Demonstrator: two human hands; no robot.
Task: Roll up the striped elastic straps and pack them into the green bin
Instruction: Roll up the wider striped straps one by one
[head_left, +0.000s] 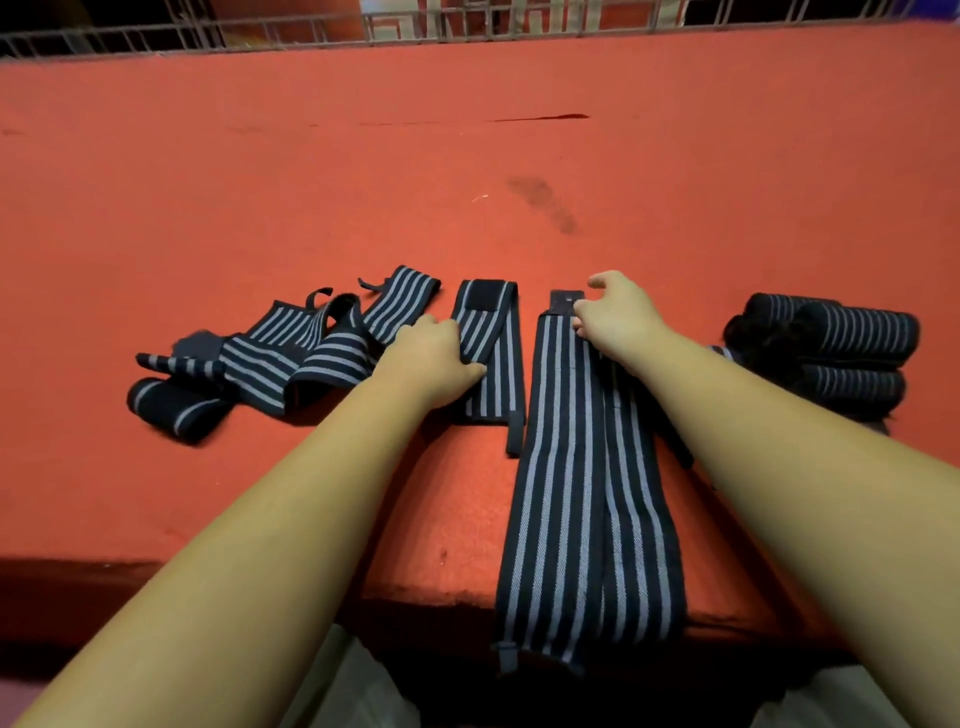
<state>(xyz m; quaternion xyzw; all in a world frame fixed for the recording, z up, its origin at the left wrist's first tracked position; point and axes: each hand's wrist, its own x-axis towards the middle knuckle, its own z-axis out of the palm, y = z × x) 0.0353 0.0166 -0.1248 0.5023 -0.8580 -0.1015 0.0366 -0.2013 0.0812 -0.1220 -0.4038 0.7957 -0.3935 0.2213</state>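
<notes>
Dark straps with pale stripes lie on a red table (467, 171). A long flat strap (576, 493) runs from mid-table over the front edge; my right hand (618, 317) pinches its far end near the dark patch. A shorter flat strap (493, 353) lies just left of it, and my left hand (431, 358) grips its left edge, thumb on top. A tangle of loose straps (270, 353) sits at the left. Rolled straps (841, 348) are stacked at the right. No green bin is in view.
A metal railing (467, 23) runs along the table's far edge. A dark stain (545, 202) marks the cloth beyond the straps. The table's front edge (260, 566) is close to my body, with my lap below it.
</notes>
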